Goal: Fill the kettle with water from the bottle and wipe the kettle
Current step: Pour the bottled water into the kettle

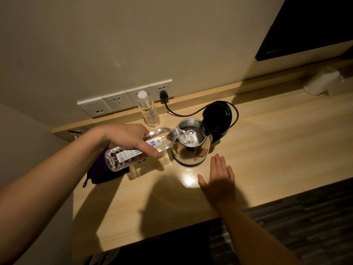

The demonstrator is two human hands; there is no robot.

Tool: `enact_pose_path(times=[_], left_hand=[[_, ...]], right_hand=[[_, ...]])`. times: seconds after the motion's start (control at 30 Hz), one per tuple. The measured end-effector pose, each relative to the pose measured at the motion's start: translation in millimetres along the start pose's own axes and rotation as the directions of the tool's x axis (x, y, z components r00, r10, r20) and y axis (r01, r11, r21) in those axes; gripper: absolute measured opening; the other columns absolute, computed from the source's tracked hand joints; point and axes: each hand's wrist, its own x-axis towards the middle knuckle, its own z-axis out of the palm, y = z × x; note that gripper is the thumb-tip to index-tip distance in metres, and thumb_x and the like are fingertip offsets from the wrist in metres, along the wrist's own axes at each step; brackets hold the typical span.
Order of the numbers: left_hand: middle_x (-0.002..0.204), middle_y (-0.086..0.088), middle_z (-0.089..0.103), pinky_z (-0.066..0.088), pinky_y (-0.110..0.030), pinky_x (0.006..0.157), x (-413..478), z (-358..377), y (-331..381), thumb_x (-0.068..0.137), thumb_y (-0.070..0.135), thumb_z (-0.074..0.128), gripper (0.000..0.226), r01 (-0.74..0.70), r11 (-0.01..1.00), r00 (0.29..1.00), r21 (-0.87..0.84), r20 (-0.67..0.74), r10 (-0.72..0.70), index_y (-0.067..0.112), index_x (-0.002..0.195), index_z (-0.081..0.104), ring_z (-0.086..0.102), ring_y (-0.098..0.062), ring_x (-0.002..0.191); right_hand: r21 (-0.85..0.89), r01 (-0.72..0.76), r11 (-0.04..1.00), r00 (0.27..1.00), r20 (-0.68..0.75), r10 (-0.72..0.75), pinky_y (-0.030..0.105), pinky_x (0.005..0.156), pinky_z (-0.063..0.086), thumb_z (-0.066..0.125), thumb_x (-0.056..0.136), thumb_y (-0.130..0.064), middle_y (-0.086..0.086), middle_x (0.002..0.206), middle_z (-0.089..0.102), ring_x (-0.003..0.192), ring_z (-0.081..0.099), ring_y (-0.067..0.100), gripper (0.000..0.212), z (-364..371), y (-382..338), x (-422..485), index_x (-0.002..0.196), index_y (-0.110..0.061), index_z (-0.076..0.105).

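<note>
Left hand point(131, 139) wraps the water bottle point(137, 149), tipped near flat w/ its neck over the rim of the electric kettle point(191, 144); water's running into the steel body, lid point(217, 116) flipped up at 1 o'clock. Right hand point(219, 178) lies flat and loose on the surface point(267, 150), holding nothing, just beside the kettle base at 5 o'clock.

Risks, as I judge them: neck slips off the rim and water hits the surface, then creeps toward the base and the black cord point(183, 112) running to the wall socket point(162, 90) at 11 o'clock. Tipping too steep could glug and splash. Overfill possible too, can't read the level from here.

Purple cloth point(105, 173) sits under my left wrist at 8 o'clock of the kettle, prob. the wipe, close enough to grab. Second capped bottle point(149, 109) stands at 11 o'clock, near my knuckles, could get knocked when I lift. Room: open surface to 3 o'clock, front edge near at 6.
</note>
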Motion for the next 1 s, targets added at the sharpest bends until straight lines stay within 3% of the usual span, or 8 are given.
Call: enact_pose_path(times=[0.17, 0.27, 0.4, 0.6, 0.77, 0.83, 0.93, 1.0], left_hand=[[0.07, 0.001, 0.072, 0.051, -0.025, 0.06, -1.5, -0.2, 2.3, 0.076, 0.051, 0.086, 0.048, -0.002, 1.0, 1.0, -0.011, 0.024, 0.003, 0.006, 0.085, 0.072, 0.064, -0.013, 0.061], [0.07, -0.003, 0.071, 0.05, -0.029, 0.062, -1.4, -0.6, 3.1, 0.08, 0.047, 0.084, 0.051, -0.006, 1.0, 1.0, -0.008, 0.021, 0.006, -0.003, 0.087, 0.071, 0.063, -0.017, 0.061], [0.072, -0.002, 0.074, 0.053, -0.031, 0.066, -1.8, -0.5, 4.1, 0.077, 0.046, 0.085, 0.046, 0.012, 1.0, 0.999, -0.023, 0.03, -0.012, 0.003, 0.088, 0.073, 0.067, -0.017, 0.064], [0.075, -0.007, 0.068, 0.048, -0.036, 0.066, -4.5, 0.1, 10.2, 0.064, 0.059, 0.085, 0.08, 0.022, 1.0, 1.0, -0.022, 0.018, -0.022, -0.012, 0.095, 0.067, 0.06, -0.022, 0.067], [0.077, -0.013, 0.061, 0.043, -0.039, 0.068, -5.4, -1.1, 14.4, 0.063, 0.062, 0.085, 0.09, 0.03, 0.999, 0.999, -0.011, 0.024, -0.03, -0.017, 0.098, 0.063, 0.054, -0.025, 0.069], [0.076, -0.011, 0.065, 0.047, -0.037, 0.067, -4.6, -2.5, 14.6, 0.069, 0.059, 0.088, 0.081, 0.03, 0.999, 0.999, -0.01, 0.029, -0.03, -0.014, 0.095, 0.066, 0.058, -0.025, 0.068], [0.071, 0.002, 0.073, 0.053, -0.025, 0.062, -4.1, -4.2, 13.1, 0.074, 0.05, 0.084, 0.049, 0.032, 0.999, 0.998, -0.031, 0.047, -0.03, 0.005, 0.087, 0.072, 0.067, -0.013, 0.063], [0.07, 0.004, 0.071, 0.051, -0.025, 0.064, -4.4, -3.7, 13.9, 0.074, 0.053, 0.088, 0.05, 0.031, 0.999, 0.998, -0.013, 0.046, -0.03, 0.008, 0.085, 0.071, 0.064, -0.01, 0.063]], right_hand=[[0.01, 0.002, 1.0, 1.0, -0.003, -0.002, 0.052, 0.119, 0.038, 0.062, 0.084, -0.059, 0.014, 0.164, 0.044, 0.154, 0.039, 0.028, 0.091, 3.8, 1.7, 0.4, 0.156, -0.006, 0.043], [0.007, 0.0, 1.0, 1.0, -0.003, 0.0, 0.052, 0.119, 0.038, 0.061, 0.084, -0.059, 0.014, 0.164, 0.044, 0.154, 0.039, 0.028, 0.092, 5.7, 2.7, 1.1, 0.156, -0.006, 0.043], [0.005, -0.001, 1.0, 1.0, -0.008, 0.001, 0.052, 0.118, 0.039, 0.062, 0.084, -0.059, 0.014, 0.164, 0.044, 0.153, 0.039, 0.028, 0.091, 7.6, 3.4, 1.2, 0.156, -0.006, 0.043], [0.008, 0.006, 1.0, 1.0, -0.016, -0.006, 0.052, 0.119, 0.039, 0.061, 0.084, -0.059, 0.015, 0.163, 0.045, 0.153, 0.04, 0.028, 0.091, 8.9, 4.2, 1.0, 0.155, -0.006, 0.044], [0.015, 0.011, 1.0, 1.0, -0.018, -0.01, 0.052, 0.118, 0.039, 0.06, 0.084, -0.059, 0.015, 0.163, 0.045, 0.153, 0.04, 0.028, 0.091, 9.7, 4.9, 1.0, 0.155, -0.006, 0.044], [0.017, 0.01, 1.0, 1.0, -0.02, -0.01, 0.052, 0.118, 0.038, 0.061, 0.084, -0.059, 0.015, 0.163, 0.045, 0.153, 0.04, 0.028, 0.091, 10.1, 5.3, 1.2, 0.155, -0.006, 0.044], [0.018, 0.01, 1.0, 1.0, -0.019, -0.009, 0.052, 0.118, 0.038, 0.061, 0.084, -0.059, 0.014, 0.163, 0.045, 0.153, 0.04, 0.028, 0.091, 10.7, 5.1, 1.4, 0.155, -0.006, 0.044], [0.015, 0.01, 1.0, 1.0, -0.017, -0.009, 0.052, 0.119, 0.038, 0.06, 0.085, -0.06, 0.014, 0.163, 0.044, 0.153, 0.039, 0.028, 0.09, 10.7, 5.2, 1.2, 0.156, -0.007, 0.043]])
